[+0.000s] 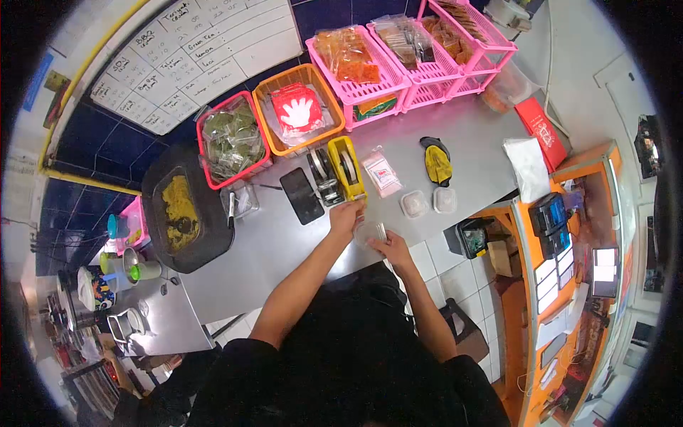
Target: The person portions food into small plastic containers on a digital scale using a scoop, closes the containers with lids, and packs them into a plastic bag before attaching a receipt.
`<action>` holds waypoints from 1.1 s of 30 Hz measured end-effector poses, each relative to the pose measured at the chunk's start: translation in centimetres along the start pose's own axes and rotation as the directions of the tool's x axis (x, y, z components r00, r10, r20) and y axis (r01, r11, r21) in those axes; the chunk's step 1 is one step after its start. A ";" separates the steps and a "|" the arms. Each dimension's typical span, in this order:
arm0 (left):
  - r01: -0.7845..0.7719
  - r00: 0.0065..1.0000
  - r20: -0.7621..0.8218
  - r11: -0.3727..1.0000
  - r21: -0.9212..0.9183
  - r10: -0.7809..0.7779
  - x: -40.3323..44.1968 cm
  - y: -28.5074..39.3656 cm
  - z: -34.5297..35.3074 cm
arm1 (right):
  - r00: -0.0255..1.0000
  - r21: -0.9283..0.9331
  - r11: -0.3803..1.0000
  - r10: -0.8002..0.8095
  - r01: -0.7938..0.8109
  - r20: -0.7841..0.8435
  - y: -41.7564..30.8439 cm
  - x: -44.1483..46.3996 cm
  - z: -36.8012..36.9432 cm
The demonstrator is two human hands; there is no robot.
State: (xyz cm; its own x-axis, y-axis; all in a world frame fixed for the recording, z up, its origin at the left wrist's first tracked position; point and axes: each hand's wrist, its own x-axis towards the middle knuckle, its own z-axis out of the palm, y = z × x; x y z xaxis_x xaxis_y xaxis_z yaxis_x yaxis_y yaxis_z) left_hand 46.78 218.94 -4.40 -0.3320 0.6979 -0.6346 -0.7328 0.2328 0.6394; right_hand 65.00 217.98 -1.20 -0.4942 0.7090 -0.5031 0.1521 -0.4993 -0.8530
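Observation:
Toward the front edge of the steel counter, my right hand (393,250) grips a small clear plastic container (367,232). My left hand (346,218) reaches the front end of a yellow tape dispenser (346,171), fingers drawn together there; whatever they pinch is too small to make out. Beside that dispenser stands a second, dark tape dispenser (324,178), with a black phone-like slab (302,196) to its left. Two small lidded clear containers (413,204) sit to the right of my hands. Behind them lies a pink-and-white packet (382,173).
A yellow-and-black pouch (437,162) lies further right. Along the back stand a red basket of green packets (248,169), an orange basket (265,88) and pink racks (400,91) of packets. A black tray with yellow food (158,238) is at left, an orange shelf (521,242) at right.

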 end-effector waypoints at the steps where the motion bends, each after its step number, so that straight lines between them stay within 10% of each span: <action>1: -0.001 1.000 -0.002 1.000 -0.001 0.001 1.0 -1.2 -1.1 | 1.000 0.000 1.000 0.000 0.000 0.002 0.3 -0.1 0.0; 7: 0.274 0.956 -0.131 0.958 0.082 -0.262 0.7 -3.3 -3.5 | 0.999 0.053 0.998 0.030 -0.032 0.046 1.1 -1.7 0.1; 10: 0.641 0.756 0.185 0.767 -0.022 -0.627 0.6 -3.3 -4.4 | 1.000 0.073 0.997 -0.009 0.010 -0.008 0.7 -2.5 0.1; 16: 0.751 0.646 0.284 0.656 -0.071 -0.709 -4.5 -1.0 -2.2 | 0.999 0.170 0.984 -0.047 0.047 -0.007 1.0 -3.2 0.3; 26: 0.770 0.558 0.304 0.618 0.156 -0.772 -7.0 0.6 -1.5 | 0.993 0.195 0.975 -0.115 0.109 0.022 -1.8 -4.3 0.2; 29: 0.644 0.654 0.396 0.749 0.156 -0.645 -5.9 -1.1 -2.5 | 0.995 0.156 0.982 -0.103 0.103 -0.004 -1.3 -4.0 -0.4; 31: 0.380 0.889 0.239 0.921 0.085 -0.389 -6.7 0.3 -1.6 | 0.994 0.122 0.986 -0.108 0.110 -0.024 -1.3 -3.9 -0.5; 33: 0.471 0.840 0.292 0.882 0.028 -0.458 -7.0 1.7 -1.6 | 0.998 0.077 0.997 -0.007 0.012 -0.066 -1.5 -4.0 -0.8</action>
State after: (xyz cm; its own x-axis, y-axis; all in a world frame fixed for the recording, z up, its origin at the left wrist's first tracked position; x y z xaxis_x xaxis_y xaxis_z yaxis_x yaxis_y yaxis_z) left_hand 46.88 213.40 0.41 0.2303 0.6772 -0.6988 -0.7858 0.5530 0.2769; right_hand 67.38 216.30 1.99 -0.4374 0.7439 -0.5053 0.0794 -0.5278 -0.8457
